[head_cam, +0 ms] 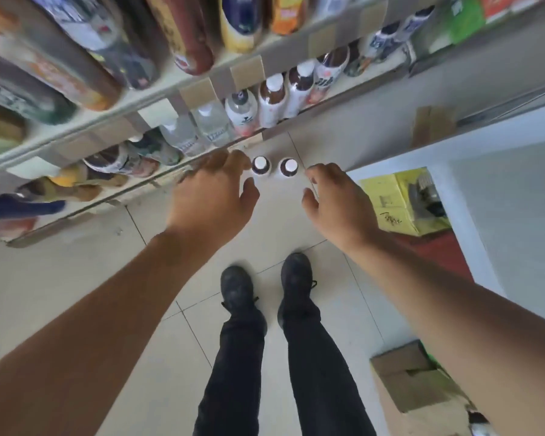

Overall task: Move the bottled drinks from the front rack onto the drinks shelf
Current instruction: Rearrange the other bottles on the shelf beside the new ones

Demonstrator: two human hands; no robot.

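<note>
White-capped bottles [274,166] on bare tile, both hands' grip wide, flanking, holding nothing

Pale tiled floor [76,278] carries two white-capped dark bottles, left bottle [261,166] and right bottle [288,168], upright, side by side, apart. Also on it: an open cardboard box [422,391] at lower right. Drinks shelf [202,89] tiers hold rows of upright bottles [272,102].

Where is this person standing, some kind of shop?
Most likely a small grocery or convenience store. Tiered shelves hold rows of bottled drinks with price tags on their edges, two white-capped bottles stand on the tiled floor, and a cardboard box sits nearby like stock.
</note>
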